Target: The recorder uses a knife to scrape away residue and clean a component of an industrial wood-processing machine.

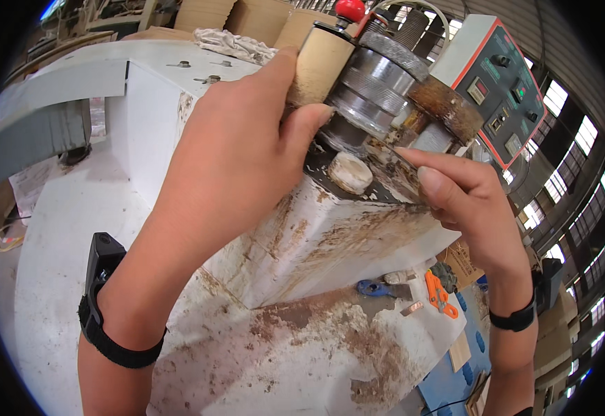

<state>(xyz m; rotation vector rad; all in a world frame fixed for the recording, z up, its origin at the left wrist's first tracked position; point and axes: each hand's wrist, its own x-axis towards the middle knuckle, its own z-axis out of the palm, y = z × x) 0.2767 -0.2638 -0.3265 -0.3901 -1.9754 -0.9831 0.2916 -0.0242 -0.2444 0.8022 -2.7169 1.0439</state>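
Note:
My left hand (247, 132) grips a tan cylindrical roller (320, 66) on top of a white, rust-stained machine (316, 236). Thumb and fingers wrap around the roller's near end. Beside it sits a shiny metal drum (378, 80) with a rusty brown ring (448, 107). My right hand (462, 191) hovers at the machine's right edge, thumb and forefinger pinched toward the glue-crusted plate near a small pale round knob (349, 172). I cannot tell whether the fingers hold anything. Both wrists wear black straps; the left one carries a black device (101, 267).
A white control box (496, 83) with red trim, knobs and switches stands at the upper right. A red ball knob (349, 9) tops the roller assembly. Orange pliers (437, 292) and a blue tool (372, 288) lie on the stained lower table. Crumpled cloth (236, 45) rests behind.

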